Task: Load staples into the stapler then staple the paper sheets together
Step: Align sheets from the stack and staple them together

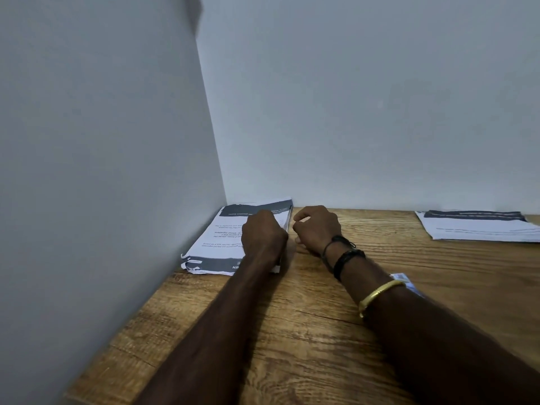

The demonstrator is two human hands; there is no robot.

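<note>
A thick stack of printed paper sheets (217,238) lies in the corner where the wooden table meets the walls. My left hand (263,232) rests on top of the stack near its right edge, with its fingers curled over that edge, and the far right corner of the top sheets is lifted a little. My right hand (317,226) sits on the table just right of the stack. Its fingers and thumb are curled towards the stack's edge, and whether they pinch any sheet is hidden. No stapler or staples are in view.
A second, thinner set of printed sheets (479,226) lies at the far right against the back wall. The wooden table (306,331) runs towards me. White walls close off the left side and the back. Something small and blue-white (404,280) peeks out behind my right forearm.
</note>
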